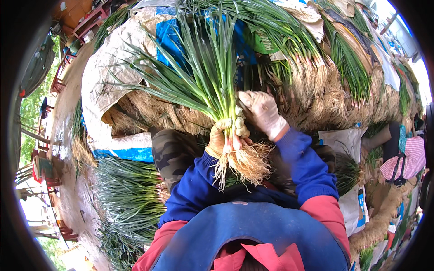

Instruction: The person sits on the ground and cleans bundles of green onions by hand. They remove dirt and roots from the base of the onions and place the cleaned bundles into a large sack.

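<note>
In the head view my left hand (220, 135), in a pale glove, is closed around the lower stems of a bunch of green garlic or similar allium plants (222, 84). The green leaves fan upward and away from me, while the stringy roots (247, 161) hang towards my lap. Just right of the stems is my right hand (262, 110), also gloved, with its fingers curled at the bunch's edge. Whether those fingers pinch a leaf or stem cannot be told.
A long heap of rooted plants (305, 71) lies ahead, partly under woven sacks (115, 64). More green plants (132, 193) are piled at my left. A co-worker in a checked garment (405, 157) is at the far right. Red stools (57, 79) stand at the left.
</note>
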Motion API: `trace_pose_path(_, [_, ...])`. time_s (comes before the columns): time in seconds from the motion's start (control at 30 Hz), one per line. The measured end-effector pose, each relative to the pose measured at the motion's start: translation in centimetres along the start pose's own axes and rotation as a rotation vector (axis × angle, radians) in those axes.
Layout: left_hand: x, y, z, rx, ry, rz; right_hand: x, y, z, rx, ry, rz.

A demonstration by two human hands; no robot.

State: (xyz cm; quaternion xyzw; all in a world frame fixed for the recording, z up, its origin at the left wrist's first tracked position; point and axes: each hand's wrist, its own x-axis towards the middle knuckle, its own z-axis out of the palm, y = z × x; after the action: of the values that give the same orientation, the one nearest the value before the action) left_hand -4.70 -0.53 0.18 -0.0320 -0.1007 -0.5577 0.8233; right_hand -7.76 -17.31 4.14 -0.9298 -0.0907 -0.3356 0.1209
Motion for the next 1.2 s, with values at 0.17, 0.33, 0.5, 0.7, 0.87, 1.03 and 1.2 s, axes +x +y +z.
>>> trace_pose_path(0.17, [0.0,1.2,1.3,0.273,0.372,0.109,-8.9,-4.6,-2.9,0.071,-0.618,0.255])
trace_pose_path(0.33, [0.8,0.6,1.5,0.477,0.432,-0.025,-14.0,-3.3,-6.2,0.043,-0.956,0.414])
trace_pose_path(0.5, [0.2,-0.5,1.1,0.775,0.491,-0.145,-1.1,-3.5,-7.0,0.346,-0.184,0.649])
trace_pose_path(0.7, [0.6,-1.8,-0.2,0.745,0.474,-0.024,0.4,-1.8,-3.0,0.859,-0.253,0.611])
trace_pose_path(0.87, [0.4,-1.3,-0.7,0.616,0.459,-0.02,-3.8,0.8,-10.1,1.618,0.017,0.716])
trace_pose_path(1.03, [1.2,-2.1,0.5,0.645,0.462,-0.045,-10.2,0.2,-6.9,0.907,-0.324,0.961])
trace_pose_path(1.2, [1.4,-2.7,-0.8,0.892,0.533,0.146,-8.4,-5.0,-3.5,1.437,-0.383,1.037])
